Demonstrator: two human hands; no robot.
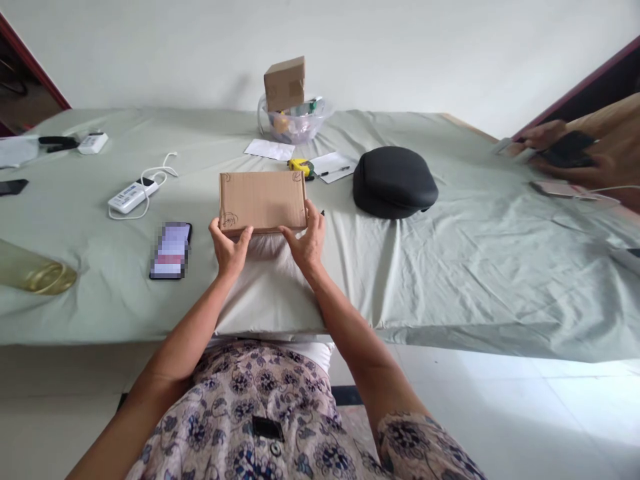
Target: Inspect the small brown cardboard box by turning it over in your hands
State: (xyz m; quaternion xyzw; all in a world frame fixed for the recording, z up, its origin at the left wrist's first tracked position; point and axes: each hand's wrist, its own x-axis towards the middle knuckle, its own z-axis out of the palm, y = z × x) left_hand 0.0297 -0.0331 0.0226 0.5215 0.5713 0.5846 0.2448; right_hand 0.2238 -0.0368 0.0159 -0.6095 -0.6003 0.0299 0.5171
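Note:
In front of me, a flat brown cardboard box (263, 200) with dark scribbles in several corners of its top is gripped from both sides. My left hand (231, 248) closes on its near left corner, thumb along the front edge. At the near right corner my right hand (306, 241) does the same, and a dark pen-like tip sticks out beside its fingers. Both hands' fingertips under the box are hidden. Just behind the box lies a yellow tape measure (301, 167).
On the green tablecloth (475, 267) are a black case (395, 182), a phone (171, 251), a power strip (133, 195), a glass (37, 269) and paper with a pen (334, 171). A plastic basket (300, 127) holds another carton (285, 83). Another person's hands (560, 147) hold a phone at right.

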